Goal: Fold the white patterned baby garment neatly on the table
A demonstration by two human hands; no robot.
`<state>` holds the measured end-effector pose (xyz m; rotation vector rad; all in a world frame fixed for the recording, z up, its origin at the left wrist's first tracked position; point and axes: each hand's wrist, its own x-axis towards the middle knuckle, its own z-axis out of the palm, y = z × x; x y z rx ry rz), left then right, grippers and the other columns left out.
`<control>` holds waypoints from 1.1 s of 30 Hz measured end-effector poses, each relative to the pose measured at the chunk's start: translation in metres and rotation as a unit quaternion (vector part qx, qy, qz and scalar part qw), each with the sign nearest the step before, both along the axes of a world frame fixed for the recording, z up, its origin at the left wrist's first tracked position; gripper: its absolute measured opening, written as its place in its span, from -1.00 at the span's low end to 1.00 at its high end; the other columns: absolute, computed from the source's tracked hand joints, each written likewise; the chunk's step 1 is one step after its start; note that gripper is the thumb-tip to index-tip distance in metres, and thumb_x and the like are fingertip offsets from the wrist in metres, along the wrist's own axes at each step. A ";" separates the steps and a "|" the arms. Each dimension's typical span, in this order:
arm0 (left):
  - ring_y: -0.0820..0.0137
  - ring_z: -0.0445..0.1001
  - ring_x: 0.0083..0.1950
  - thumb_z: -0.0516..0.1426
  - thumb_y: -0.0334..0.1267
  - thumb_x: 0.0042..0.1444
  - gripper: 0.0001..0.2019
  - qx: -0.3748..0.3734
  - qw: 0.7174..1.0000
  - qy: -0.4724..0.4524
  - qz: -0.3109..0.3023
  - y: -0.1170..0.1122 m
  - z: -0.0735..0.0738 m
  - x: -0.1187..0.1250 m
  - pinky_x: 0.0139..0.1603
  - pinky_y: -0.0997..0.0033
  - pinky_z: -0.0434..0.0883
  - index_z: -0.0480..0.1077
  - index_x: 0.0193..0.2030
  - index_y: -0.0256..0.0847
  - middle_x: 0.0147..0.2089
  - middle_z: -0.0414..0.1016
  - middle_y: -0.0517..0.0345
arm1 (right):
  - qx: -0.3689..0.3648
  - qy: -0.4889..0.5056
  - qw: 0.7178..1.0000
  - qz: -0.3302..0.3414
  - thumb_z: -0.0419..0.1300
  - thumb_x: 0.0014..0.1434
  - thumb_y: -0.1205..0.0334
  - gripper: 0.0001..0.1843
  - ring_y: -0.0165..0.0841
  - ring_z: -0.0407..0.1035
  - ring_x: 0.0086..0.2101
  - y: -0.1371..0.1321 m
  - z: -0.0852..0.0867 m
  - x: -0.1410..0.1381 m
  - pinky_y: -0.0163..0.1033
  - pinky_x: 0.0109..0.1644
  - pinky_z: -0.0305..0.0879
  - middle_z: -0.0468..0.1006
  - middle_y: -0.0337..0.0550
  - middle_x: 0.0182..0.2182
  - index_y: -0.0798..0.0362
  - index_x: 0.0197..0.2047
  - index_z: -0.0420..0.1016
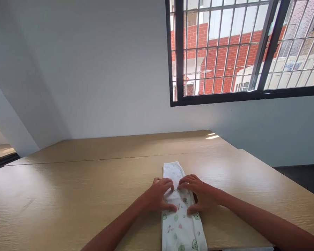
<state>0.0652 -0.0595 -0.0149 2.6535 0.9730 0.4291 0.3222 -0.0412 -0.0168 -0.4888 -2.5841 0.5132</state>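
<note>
A white cloth garment [181, 228] with green and pink prints lies folded into a long, narrow strip, running from the bottom edge of the view toward the wall. My left hand [162, 195] rests on its left edge, fingers bent and thumb apart on the fabric. On the opposite edge lies my right hand [197, 193], also with thumb and fingers apart, fingertips touching the cloth. A narrow band of fabric shows between the two hands. The far end of the strip extends past my fingers, and its near end is cut off by the frame.
The garment lies on a wide, light wooden table [75, 195] with a seam across its far part. Behind it rises a pale wall [107, 69]. A black-framed window [219, 96] with metal bars is at the upper right. Dark floor [300, 177] shows beyond the table's right edge.
</note>
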 end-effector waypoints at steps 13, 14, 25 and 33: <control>0.40 0.38 -0.36 -0.01 0.01 0.32 -0.64 -0.179 0.973 -0.141 -0.044 -0.013 0.030 -0.006 -0.34 0.37 0.41 0.35 -0.22 -0.30 -0.33 0.36 0.16 | -0.223 0.037 0.969 0.100 0.08 0.39 -0.15 -0.51 -0.35 0.32 -0.44 -0.003 0.014 0.011 -0.29 -0.37 0.32 0.36 -0.17 -0.40 0.18 -0.19 0.39; 0.45 0.35 -0.44 -0.03 0.04 0.32 -0.61 -0.202 0.965 -0.163 -0.035 -0.014 0.032 -0.007 -0.43 0.43 0.37 0.34 -0.23 -0.31 -0.38 0.32 0.19 | -0.257 0.059 0.958 0.110 0.03 0.39 -0.22 -0.45 -0.38 0.30 -0.49 -0.004 0.013 0.009 -0.33 -0.45 0.30 0.35 -0.19 -0.43 0.19 -0.18 0.37; 0.29 0.38 -0.15 0.07 -0.08 0.27 -0.73 -0.028 0.966 -0.197 0.167 0.020 0.010 -0.019 -0.10 0.18 0.40 0.32 -0.09 -0.26 -0.14 0.35 0.06 | -0.154 0.223 0.950 -0.156 0.11 0.41 0.00 -0.66 -0.22 0.31 -0.18 0.031 -0.009 0.012 -0.09 -0.09 0.32 0.35 -0.06 -0.18 0.17 -0.12 0.37; 0.19 0.33 0.01 0.17 -0.03 0.17 -0.66 -0.011 0.999 -0.028 -0.026 -0.001 0.013 -0.008 0.05 0.04 0.33 0.34 -0.04 -0.21 0.00 0.33 0.01 | -0.015 0.120 0.990 -0.069 0.13 0.38 -0.01 -0.66 -0.21 0.27 -0.12 0.001 -0.006 0.000 -0.08 -0.05 0.28 0.34 -0.04 -0.10 0.14 -0.16 0.42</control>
